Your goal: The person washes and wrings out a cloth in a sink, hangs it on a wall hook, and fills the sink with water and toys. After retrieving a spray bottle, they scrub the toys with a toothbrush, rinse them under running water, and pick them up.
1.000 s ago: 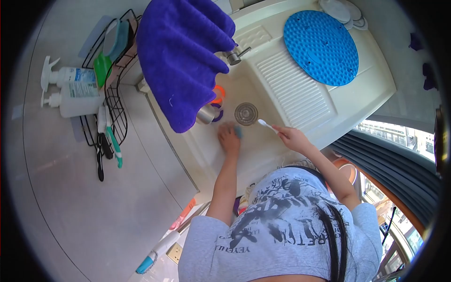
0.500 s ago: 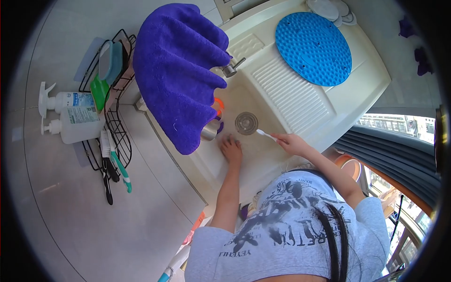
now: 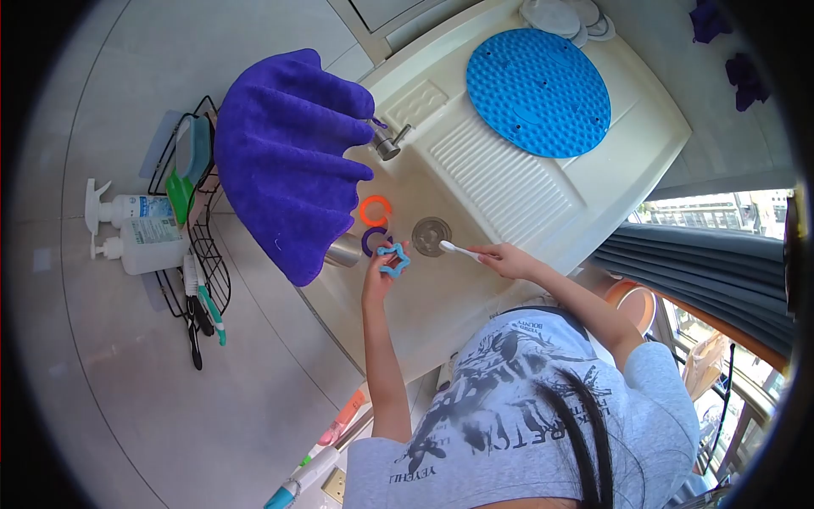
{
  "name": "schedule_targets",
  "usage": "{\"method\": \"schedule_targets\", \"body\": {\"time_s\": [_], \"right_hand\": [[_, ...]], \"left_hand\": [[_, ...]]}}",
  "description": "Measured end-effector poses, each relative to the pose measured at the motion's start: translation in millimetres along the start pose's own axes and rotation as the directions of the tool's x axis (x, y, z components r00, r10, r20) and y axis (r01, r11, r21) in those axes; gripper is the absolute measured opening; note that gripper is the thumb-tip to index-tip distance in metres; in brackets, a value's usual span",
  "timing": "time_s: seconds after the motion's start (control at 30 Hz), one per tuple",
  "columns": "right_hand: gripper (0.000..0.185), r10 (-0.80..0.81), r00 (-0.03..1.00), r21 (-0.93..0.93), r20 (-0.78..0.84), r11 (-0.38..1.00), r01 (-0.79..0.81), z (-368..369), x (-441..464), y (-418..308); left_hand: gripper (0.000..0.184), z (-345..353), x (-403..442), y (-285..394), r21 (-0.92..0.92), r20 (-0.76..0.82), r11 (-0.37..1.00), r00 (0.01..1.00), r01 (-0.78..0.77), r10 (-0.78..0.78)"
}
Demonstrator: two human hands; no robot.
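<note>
My left hand (image 3: 378, 276) is closed on a light-blue star-shaped ring (image 3: 393, 260), held up over the sink basin. In my right hand (image 3: 509, 261) is a white toothbrush (image 3: 458, 249), its head pointing left near the round drain (image 3: 431, 236). An orange ring (image 3: 376, 210) and a dark purple ring (image 3: 373, 242) lie in the basin just beyond my left hand. Beside them, a metal cylinder (image 3: 343, 251) shows partly from under a purple towel (image 3: 288, 161).
The tap (image 3: 388, 146) stands behind the basin. A blue textured round mat (image 3: 538, 93) rests on the ribbed washboard side (image 3: 500, 182). On the left wall, a black wire rack (image 3: 212, 271) holds brushes, sponges and bottles (image 3: 153, 242).
My left hand has come up from the basin floor with the light-blue star-shaped ring in it. The toothbrush stays in my right hand. The whole view has shifted, showing more of the orange and purple rings.
</note>
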State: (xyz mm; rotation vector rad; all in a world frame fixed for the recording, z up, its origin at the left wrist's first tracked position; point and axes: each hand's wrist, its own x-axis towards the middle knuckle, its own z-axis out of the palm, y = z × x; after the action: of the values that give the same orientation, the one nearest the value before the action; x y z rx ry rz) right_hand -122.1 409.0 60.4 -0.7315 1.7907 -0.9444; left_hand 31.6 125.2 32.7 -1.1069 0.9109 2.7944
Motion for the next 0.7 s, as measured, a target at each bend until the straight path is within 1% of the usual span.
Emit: {"method": "schedule_targets", "body": {"time_s": [0.03, 0.1, 0.13, 0.17, 0.2, 0.23, 0.27, 0.3, 0.33, 0.4, 0.43, 0.47, 0.53, 0.6, 0.67, 0.7], "right_hand": [[0.037, -0.020, 1.000, -0.013, -0.002, 1.000, 0.020, -1.3, 0.1, -1.3], [0.037, 0.024, 0.999, 0.060, 0.045, 0.998, -0.026, -6.4, -0.1, -6.8], [0.037, 0.050, 0.996, 0.095, 0.074, 0.994, -0.057, -7.0, -2.4, -9.3], [0.037, 0.049, 0.994, 0.106, 0.099, 0.993, -0.059, -6.6, -5.1, -8.6], [0.037, 0.045, 0.992, 0.107, 0.118, 0.993, -0.058, -9.2, -5.3, -8.3], [0.037, 0.038, 0.990, 0.106, 0.136, 0.993, -0.053, -12.9, -4.2, -8.1], [0.037, 0.006, 0.992, 0.088, 0.129, 0.996, -0.017, -15.3, -4.2, -8.2], [0.037, -0.028, 0.992, 0.071, 0.122, 0.997, 0.020, -15.4, -4.7, -7.4], [0.037, -0.059, 0.991, 0.058, 0.116, 0.997, 0.052, -13.7, -5.6, -4.8], [0.037, -0.127, 0.987, 0.071, 0.097, 0.990, 0.120, -2.4, 1.7, 14.4], [0.037, -0.164, 0.982, 0.080, 0.090, 0.984, 0.157, -0.1, 4.3, 20.6], [0.038, -0.113, 0.986, 0.095, 0.123, 0.990, 0.102, -5.1, 2.4, 15.2], [0.038, -0.013, 0.980, 0.112, 0.198, 0.994, -0.010, -18.6, -6.9, -8.2], [0.038, 0.017, 0.978, 0.079, 0.209, 0.996, -0.034, -23.2, -11.5, -14.9], [0.038, 0.047, 0.973, 0.041, 0.224, 0.998, -0.057, -23.9, -10.1, -15.0], [0.038, 0.062, 0.972, 0.021, 0.229, 0.997, -0.068, -23.5, -8.3, -13.4]], "left_hand": [[0.019, -11.8, 6.8, -10.5, -0.010, -0.010, 0.999, 0.999, 0.045, -0.045], [0.022, -55.2, 38.8, -52.3, -0.037, -0.033, 0.991, 0.991, 0.130, -0.131], [0.024, -65.5, 42.4, -66.1, -0.056, -0.045, 0.983, 0.983, 0.176, -0.178], [0.025, -63.2, 37.4, -71.3, 0.206, -0.080, 0.975, 0.994, 0.087, -0.072], [0.026, -55.0, 38.4, -70.5, 0.455, -0.080, 0.891, 0.996, -0.002, 0.043], [0.026, -42.6, 40.3, -64.4, 0.672, -0.054, 0.736, 0.986, -0.080, 0.158], [0.027, -29.8, 45.2, -53.8, 0.845, 0.000, 0.517, 0.966, -0.138, 0.257], [0.028, -13.1, 49.2, -40.5, 0.952, 0.076, 0.255, 0.939, -0.168, 0.337], [0.029, 4.9, 50.6, -29.2, 0.986, 0.162, -0.028, 0.908, -0.165, 0.387], [0.029, 87.7, 36.3, 5.9, 0.956, 0.294, -0.158, 0.821, -0.248, 0.489], [0.030, 115.8, 43.0, 12.7, 0.932, 0.361, -0.181, 0.785, -0.313, 0.504], [0.031, 144.4, 50.8, 14.7, 0.903, 0.428, -0.207, 0.741, -0.377, 0.518], [0.037, 215.3, 50.0, 3.7, 0.865, 0.494, -0.331, 0.759, -0.377, 0.424], [0.052, 235.9, 83.2, -40.8, 0.730, 0.634, -0.561, 0.694, -0.390, 0.343], [0.062, 259.1, 82.3, -64.9, 0.636, 0.737, -0.628, 0.595, -0.449, 0.321], [0.063, 257.3, 82.0, -65.9, 0.672, 0.722, -0.577, 0.582, -0.464, 0.373]]}}
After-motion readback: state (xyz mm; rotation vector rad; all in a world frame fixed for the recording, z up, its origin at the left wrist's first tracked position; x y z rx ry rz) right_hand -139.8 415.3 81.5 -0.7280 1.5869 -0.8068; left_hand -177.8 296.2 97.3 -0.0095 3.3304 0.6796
